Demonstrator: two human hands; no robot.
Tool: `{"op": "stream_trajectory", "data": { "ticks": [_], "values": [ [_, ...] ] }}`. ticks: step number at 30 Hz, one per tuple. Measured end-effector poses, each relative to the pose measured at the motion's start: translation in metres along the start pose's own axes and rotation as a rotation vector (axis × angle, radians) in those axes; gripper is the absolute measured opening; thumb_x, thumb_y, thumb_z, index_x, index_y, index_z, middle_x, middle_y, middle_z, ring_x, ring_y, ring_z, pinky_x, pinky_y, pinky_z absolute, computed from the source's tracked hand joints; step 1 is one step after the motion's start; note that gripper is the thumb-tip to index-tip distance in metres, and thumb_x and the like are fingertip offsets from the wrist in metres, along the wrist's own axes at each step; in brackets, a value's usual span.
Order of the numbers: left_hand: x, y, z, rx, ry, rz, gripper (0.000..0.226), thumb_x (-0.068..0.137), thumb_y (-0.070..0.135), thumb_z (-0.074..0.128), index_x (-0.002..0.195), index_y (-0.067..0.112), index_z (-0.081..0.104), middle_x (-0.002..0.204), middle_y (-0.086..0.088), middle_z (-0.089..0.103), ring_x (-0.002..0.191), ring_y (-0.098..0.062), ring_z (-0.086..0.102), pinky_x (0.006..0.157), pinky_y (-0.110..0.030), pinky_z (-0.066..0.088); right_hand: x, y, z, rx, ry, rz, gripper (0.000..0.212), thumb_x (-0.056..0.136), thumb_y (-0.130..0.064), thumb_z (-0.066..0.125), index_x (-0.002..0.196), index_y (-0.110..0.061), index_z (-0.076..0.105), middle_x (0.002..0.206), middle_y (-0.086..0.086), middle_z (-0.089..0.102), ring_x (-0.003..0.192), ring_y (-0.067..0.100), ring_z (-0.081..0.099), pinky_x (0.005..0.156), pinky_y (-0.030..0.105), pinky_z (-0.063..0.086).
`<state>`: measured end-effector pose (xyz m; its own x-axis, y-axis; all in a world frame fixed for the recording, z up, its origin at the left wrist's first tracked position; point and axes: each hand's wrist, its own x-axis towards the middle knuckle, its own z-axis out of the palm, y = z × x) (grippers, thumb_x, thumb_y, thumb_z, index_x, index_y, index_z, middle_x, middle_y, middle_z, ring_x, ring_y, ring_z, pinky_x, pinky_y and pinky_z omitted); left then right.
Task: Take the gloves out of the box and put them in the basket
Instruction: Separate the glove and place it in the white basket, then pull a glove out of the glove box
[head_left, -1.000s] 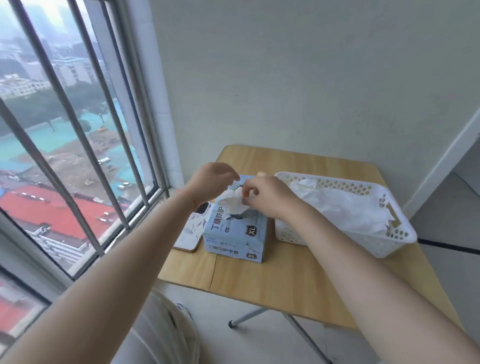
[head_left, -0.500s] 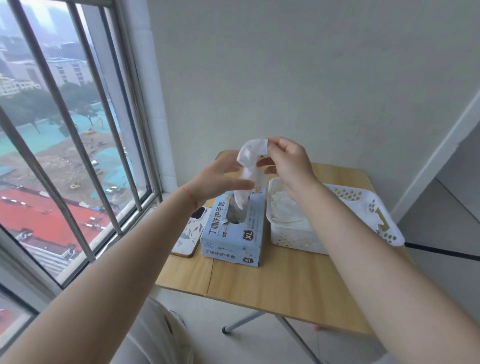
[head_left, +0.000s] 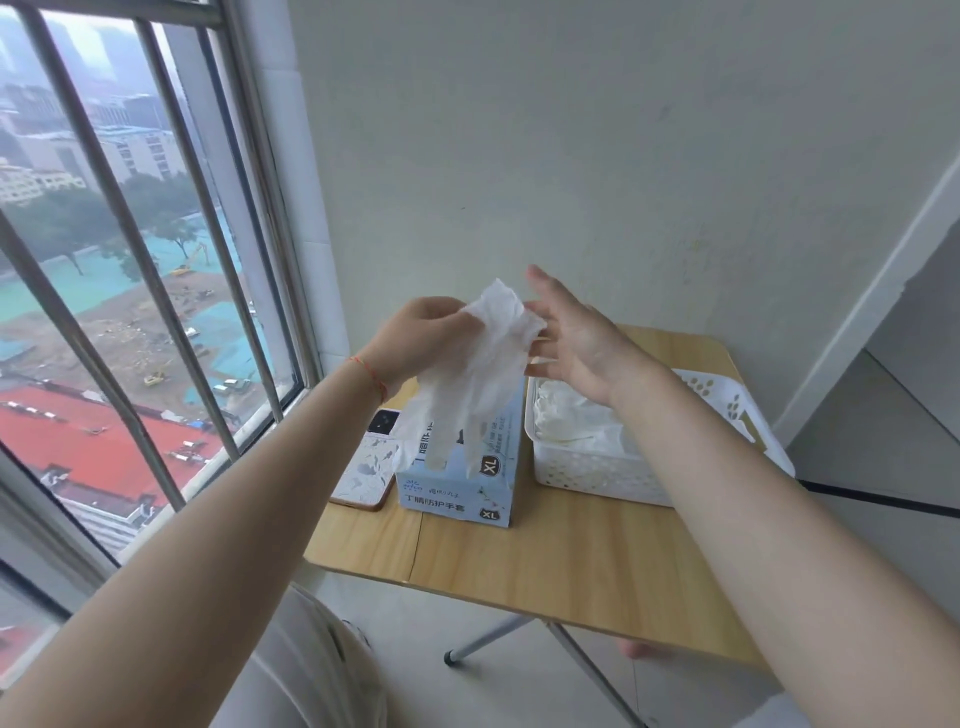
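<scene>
Head view: the left hand (head_left: 415, 338) is raised above the table (head_left: 561, 566) and pinches the cuff end of a thin white glove (head_left: 467, 384) between curled fingers and thumb. The glove hangs down from that grip, its finger ends dangling in front of the top of the box (head_left: 462, 488); whether they touch the box cannot be told. The right hand (head_left: 576, 338) is just beside the glove on its right, palm turned toward it, fingers straight and spread; its fingertips lie at the glove's edge and close around nothing.

The box is pale blue, marked XL, and stands on the table near its left side. Directly to its right, touching or nearly touching it, is the white perforated basket (head_left: 597, 475), which already holds a heap of white gloves (head_left: 576, 423). To the left of the box a phone (head_left: 366, 462) in a patterned case lies flat on the table, its far end dark. A thin red string (head_left: 371, 371) circles the left wrist.

The table has a light wooden top and metal legs (head_left: 488, 636). It stands in a corner, with a pale wall (head_left: 571, 156) behind it and a barred window (head_left: 130, 260) on the left that looks out on buildings and red roofs far below.
</scene>
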<state>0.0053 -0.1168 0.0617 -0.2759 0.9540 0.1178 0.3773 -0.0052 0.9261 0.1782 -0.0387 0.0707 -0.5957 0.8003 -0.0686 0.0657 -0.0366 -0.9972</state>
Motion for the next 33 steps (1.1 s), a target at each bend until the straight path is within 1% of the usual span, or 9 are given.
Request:
{"op": "stream_trajectory", "data": {
  "ticks": [3,8,12,15,17,20,25,30,33],
  "values": [
    [-0.004,-0.004,0.003,-0.005,-0.033,-0.01,0.024,0.092,0.016,0.057,0.068,0.017,0.064,0.056,0.009,0.049,0.049,-0.005,0.045,0.045,-0.015,0.035,-0.001,0.008,0.0,-0.009,-0.083,0.056,0.058,0.079,-0.041,0.074,0.12,-0.001,0.064,0.113,0.018,0.068,0.097,0.028,0.066,0.095,0.044,0.051],
    [-0.006,-0.012,-0.001,0.003,-0.018,-0.01,0.018,0.093,0.023,0.063,0.084,0.009,0.071,0.068,0.004,0.058,0.058,-0.006,0.053,0.055,-0.017,0.045,-0.001,0.02,-0.009,-0.038,-0.179,0.182,0.045,0.084,-0.026,0.074,0.12,-0.001,0.063,0.111,0.016,0.067,0.1,0.027,0.063,0.099,0.043,0.047],
    [-0.007,-0.019,-0.004,0.071,-0.055,-0.022,0.025,0.084,0.031,0.076,0.094,0.009,0.072,0.082,-0.001,0.067,0.071,-0.011,0.062,0.069,-0.027,0.054,0.003,0.021,-0.013,0.089,-0.022,0.08,0.018,0.09,-0.021,0.067,0.101,-0.007,0.065,0.09,0.01,0.068,0.081,0.021,0.064,0.074,0.032,0.054],
    [-0.006,-0.028,-0.008,0.136,-0.081,-0.076,0.019,0.082,0.03,0.079,0.083,0.014,0.07,0.077,-0.001,0.066,0.069,-0.016,0.062,0.07,-0.031,0.052,0.009,0.021,-0.017,0.089,0.134,-0.006,0.015,0.088,-0.023,0.07,0.086,-0.008,0.066,0.083,0.01,0.067,0.075,0.022,0.06,0.075,0.035,0.05],
    [-0.004,-0.036,-0.009,0.134,-0.079,-0.11,0.022,0.079,0.034,0.081,0.076,0.016,0.069,0.074,-0.001,0.065,0.069,-0.019,0.06,0.071,-0.034,0.052,0.012,0.021,-0.019,0.007,0.277,-0.057,0.016,0.087,-0.026,0.072,0.086,-0.01,0.067,0.085,0.01,0.066,0.078,0.021,0.058,0.077,0.036,0.046],
    [-0.002,-0.044,-0.012,0.248,-0.103,-0.165,0.027,0.081,0.037,0.079,0.084,0.011,0.072,0.083,-0.009,0.071,0.073,-0.024,0.064,0.08,-0.041,0.057,0.013,0.02,-0.018,-0.249,0.443,-0.177,0.02,0.094,-0.025,0.062,0.099,-0.007,0.067,0.086,0.001,0.062,0.076,0.013,0.055,0.072,0.026,0.043],
    [0.001,-0.044,-0.016,0.382,-0.241,-0.209,0.026,0.087,0.026,0.074,0.103,0.006,0.071,0.097,-0.012,0.074,0.082,-0.021,0.07,0.082,-0.034,0.06,0.014,0.018,-0.005,-0.498,0.477,-0.261,0.022,0.098,-0.017,0.043,0.099,-0.003,0.06,0.083,-0.004,0.054,0.08,0.015,0.049,0.061,0.022,0.037],
    [0.002,-0.042,-0.015,0.177,-0.224,-0.248,0.019,0.089,0.019,0.072,0.103,0.006,0.07,0.096,-0.011,0.075,0.082,-0.02,0.073,0.081,-0.034,0.06,0.017,0.012,-0.002,-0.492,0.573,-0.242,0.019,0.1,-0.018,0.032,0.095,-0.009,0.048,0.078,-0.007,0.046,0.073,0.015,0.044,0.057,0.028,0.033],
    [0.003,-0.046,-0.013,-0.113,-0.204,-0.318,0.047,0.083,0.026,0.077,0.113,-0.008,0.064,0.108,-0.02,0.07,0.094,-0.028,0.069,0.094,-0.044,0.055,0.016,0.015,-0.017,-0.574,0.59,-0.159,0.02,0.1,-0.018,0.031,0.088,-0.01,0.045,0.076,-0.003,0.044,0.063,0.012,0.041,0.051,0.028,0.031]
  ]
}}
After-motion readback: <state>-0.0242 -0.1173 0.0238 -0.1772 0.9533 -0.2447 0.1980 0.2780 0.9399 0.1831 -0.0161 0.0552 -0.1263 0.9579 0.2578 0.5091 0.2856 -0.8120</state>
